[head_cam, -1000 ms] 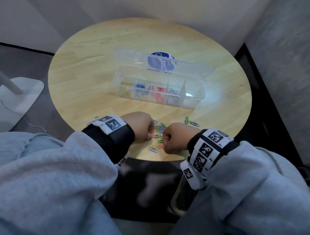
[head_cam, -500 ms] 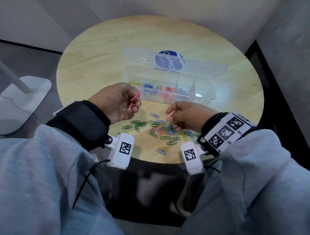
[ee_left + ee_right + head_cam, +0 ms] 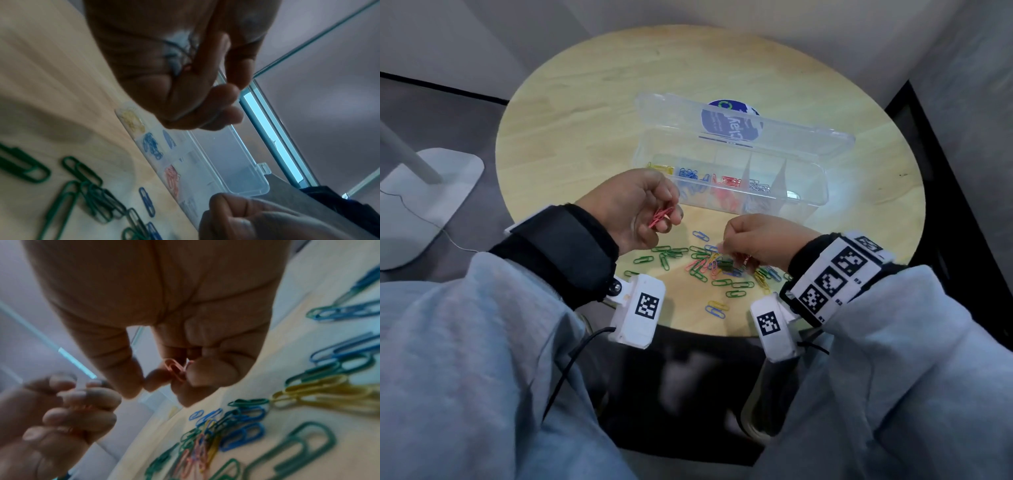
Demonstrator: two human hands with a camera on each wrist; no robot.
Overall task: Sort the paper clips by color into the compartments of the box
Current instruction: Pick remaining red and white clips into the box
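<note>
Gathering red: thin red wire paper clips pinched in a small bundle between the curled fingers and thumb of the left hand, held above the table just in front of the clear plastic compartment box. One more pink-red paper clip nipped at the fingertips of the right hand, curled low over the loose pile of green, blue, yellow and pink clips. Box open, lid up; yellow, blue, red and silver already sorted, left to right. Next, probably: passing the single clip across or carrying both lots to the red compartment, clear of the dividers. Underneath, a round pale wooden table; beyond, grey floor, a white stand base.
</note>
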